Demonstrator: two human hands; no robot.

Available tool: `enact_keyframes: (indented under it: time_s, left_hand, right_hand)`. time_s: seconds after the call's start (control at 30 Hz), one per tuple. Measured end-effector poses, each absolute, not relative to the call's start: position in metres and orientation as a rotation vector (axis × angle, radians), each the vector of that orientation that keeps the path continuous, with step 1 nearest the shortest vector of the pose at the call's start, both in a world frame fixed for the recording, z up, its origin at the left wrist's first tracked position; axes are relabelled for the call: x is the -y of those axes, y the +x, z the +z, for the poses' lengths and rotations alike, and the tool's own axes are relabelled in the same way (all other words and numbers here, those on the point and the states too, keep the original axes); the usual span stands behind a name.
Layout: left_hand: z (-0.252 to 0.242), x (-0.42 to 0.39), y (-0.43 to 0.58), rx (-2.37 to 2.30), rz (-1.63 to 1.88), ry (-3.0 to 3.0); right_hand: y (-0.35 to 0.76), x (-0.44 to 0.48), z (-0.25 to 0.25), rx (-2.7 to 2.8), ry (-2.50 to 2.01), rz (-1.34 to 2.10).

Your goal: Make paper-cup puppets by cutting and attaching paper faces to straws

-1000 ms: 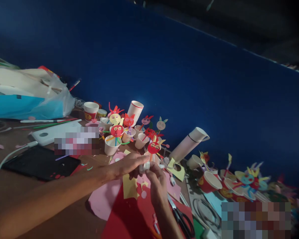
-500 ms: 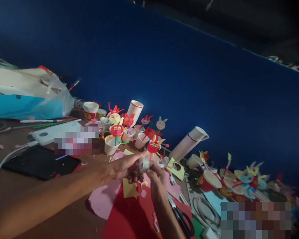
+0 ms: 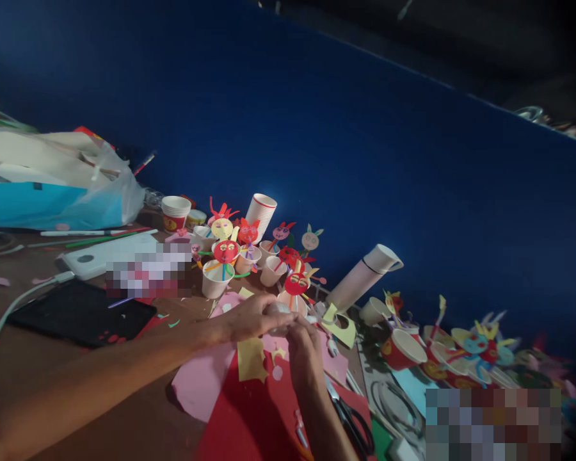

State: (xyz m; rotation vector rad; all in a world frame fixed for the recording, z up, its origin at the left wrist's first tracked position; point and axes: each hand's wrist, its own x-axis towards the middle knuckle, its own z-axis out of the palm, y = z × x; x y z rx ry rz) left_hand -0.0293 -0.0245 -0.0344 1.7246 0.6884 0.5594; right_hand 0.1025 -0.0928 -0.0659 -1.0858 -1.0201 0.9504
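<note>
Between my hands is a small whitish roll of tape [image 3: 279,309], above the papers. My left hand [image 3: 250,318] comes in from the left, its fingers closed round the roll's near side. At the roll's right side, the bent fingers of my right hand [image 3: 305,334] are closed against it; their tips are partly hidden. Just behind stands a paper cup [image 3: 292,303] with a red paper face [image 3: 297,283] with yellow ears. Below my hands lie a yellow paper scrap [image 3: 252,360], pink paper [image 3: 204,381] and a red sheet [image 3: 249,416].
Several white cups with paper faces [image 3: 225,251] stand behind. Black-handled scissors [image 3: 352,419] lie right of my right forearm. A white flask [image 3: 362,278] leans farther back. Leftward are a black tablet-like slab [image 3: 84,314], a white power bank [image 3: 105,255] and a plastic bag [image 3: 100,186].
The roll has tipped from showing its open side to lying flatter. My left hand has turned over, palm now downward, and the small yellow piece seen at its fingers is out of sight.
</note>
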Motion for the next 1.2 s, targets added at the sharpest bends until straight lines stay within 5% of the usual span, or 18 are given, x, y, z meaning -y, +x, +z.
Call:
enact_keyframes:
  time_s: [0.43, 0.97, 1.2]
  left_hand:
    - [-0.042, 0.020, -0.021, -0.712, 0.362, 1.235]
    - [-0.039, 0.023, -0.025, -0.622, 0.594, 1.784]
    - [-0.033, 0.021, -0.027, -0.616, 0.491, 1.593]
  right_hand:
    - [0.093, 0.094, -0.058, 1.100, -1.065, 0.973]
    - [0.093, 0.098, -0.062, 1.034, -1.253, 0.765]
    - [0.091, 0.100, -0.054, 1.135, -1.146, 0.840]
